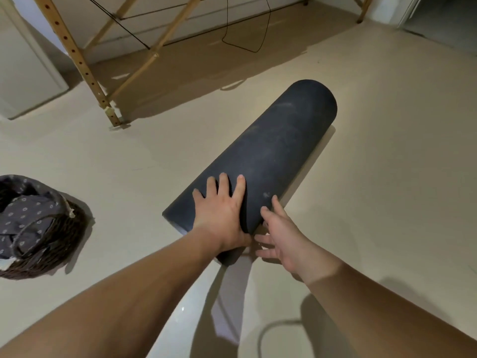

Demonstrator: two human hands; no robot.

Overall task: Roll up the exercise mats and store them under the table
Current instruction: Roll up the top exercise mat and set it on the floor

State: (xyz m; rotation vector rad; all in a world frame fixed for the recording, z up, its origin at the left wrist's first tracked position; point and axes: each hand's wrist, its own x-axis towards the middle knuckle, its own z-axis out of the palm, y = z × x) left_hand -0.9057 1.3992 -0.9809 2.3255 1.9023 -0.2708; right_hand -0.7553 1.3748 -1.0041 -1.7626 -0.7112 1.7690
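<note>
While rolled mat (260, 156) lies floorward, left hand (222, 210) atop, right hand (281, 236) beside.

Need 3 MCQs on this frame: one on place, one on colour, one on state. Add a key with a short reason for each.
1. Where is the wicker basket relative to the rolled mat?
A. On top of it
B. On the floor to its left
C. Under the table

2. What colour is the mat?
A. Red
B. Yellow
C. Dark grey

3. What is the left hand doing?
A. Lying flat on the mat, fingers straight
B. Gripping the basket
C. Fisted in the air

Key:
1 B: the basket stands on the floor at the left edge of view, apart from the mat.
2 C: the roll's visible surface is dark grey.
3 A: palm and straight fingers lie on the mat's near end.
</note>
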